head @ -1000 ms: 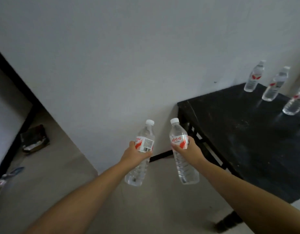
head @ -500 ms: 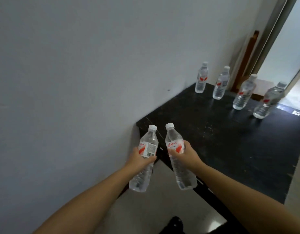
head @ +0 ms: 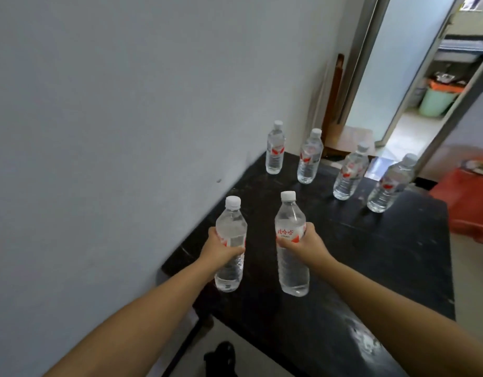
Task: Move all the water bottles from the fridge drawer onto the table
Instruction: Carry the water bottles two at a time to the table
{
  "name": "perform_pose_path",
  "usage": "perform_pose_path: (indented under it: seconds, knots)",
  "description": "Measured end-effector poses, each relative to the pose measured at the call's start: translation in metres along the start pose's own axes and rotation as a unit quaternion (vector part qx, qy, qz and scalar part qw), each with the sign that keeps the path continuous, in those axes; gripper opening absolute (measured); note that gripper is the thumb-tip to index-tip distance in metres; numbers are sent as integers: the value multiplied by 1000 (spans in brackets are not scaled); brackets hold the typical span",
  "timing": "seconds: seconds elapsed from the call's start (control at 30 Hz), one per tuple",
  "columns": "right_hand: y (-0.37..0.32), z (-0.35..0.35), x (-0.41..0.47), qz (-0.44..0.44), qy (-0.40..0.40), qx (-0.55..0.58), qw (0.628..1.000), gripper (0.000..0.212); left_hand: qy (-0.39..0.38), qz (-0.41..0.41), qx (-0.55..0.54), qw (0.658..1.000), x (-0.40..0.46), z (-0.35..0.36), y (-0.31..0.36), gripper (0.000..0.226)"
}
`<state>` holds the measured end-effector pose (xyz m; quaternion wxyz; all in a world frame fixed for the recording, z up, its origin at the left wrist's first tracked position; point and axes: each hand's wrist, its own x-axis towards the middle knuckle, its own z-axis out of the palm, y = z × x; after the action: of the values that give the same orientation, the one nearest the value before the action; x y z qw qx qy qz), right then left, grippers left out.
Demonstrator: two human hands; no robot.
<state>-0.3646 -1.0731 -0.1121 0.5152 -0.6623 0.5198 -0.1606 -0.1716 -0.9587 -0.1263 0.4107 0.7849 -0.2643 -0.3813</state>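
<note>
I hold two clear water bottles with white caps and red-and-white labels upright above the black table. My left hand grips one bottle around its label, near the table's left edge by the wall. My right hand grips the other bottle, a little further right over the tabletop. Several more bottles stand in a row along the table's far edge, from the wall-side bottle to the rightmost bottle. The fridge drawer is out of view.
A grey wall runs along the table's left side. A red plastic stool stands past the table's right end. An open doorway with a green bin lies beyond. A dark shoe shows on the floor below.
I have turned right and stepped closer to the table. Both hands, each still gripping its bottle, now hang over the tabletop rather than beside it, and have spread apart.
</note>
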Motion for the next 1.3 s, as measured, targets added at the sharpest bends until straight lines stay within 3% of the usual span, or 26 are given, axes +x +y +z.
perform_pose_path:
  seconds: [0.13, 0.3, 0.47, 0.77, 0.97, 1.1, 1.23, 1.3]
  knots:
    - [-6, -13, 46, 10, 47, 34, 998, 68, -3, 11, -33, 999, 70, 26, 29, 71]
    - [-28, -24, 113, -13, 97, 62, 993, 42, -26, 68, -28, 997, 167, 37, 70, 72]
    - [-45, -19, 175, 16, 140, 114, 983, 70, -80, 140, 37, 986, 250, 46, 98, 70]
    - [-34, -5, 226, 35, 217, 136, 966, 65, -100, 194, 41, 975, 303, 65, 102, 38]
    - [-26, -14, 233, 44, 186, 131, 973, 75, -97, 165, 7, 982, 304, 62, 97, 61]
    - [-29, -13, 236, 54, 184, 117, 974, 62, -109, 149, 27, 983, 303, 62, 99, 67]
    - [-25, -18, 227, 89, 154, 139, 974, 90, -117, 79, 66, 988, 307, 55, 83, 105]
    - [-27, -23, 221, 101, 146, 137, 974, 97, -115, 75, 81, 987, 311, 54, 73, 110]
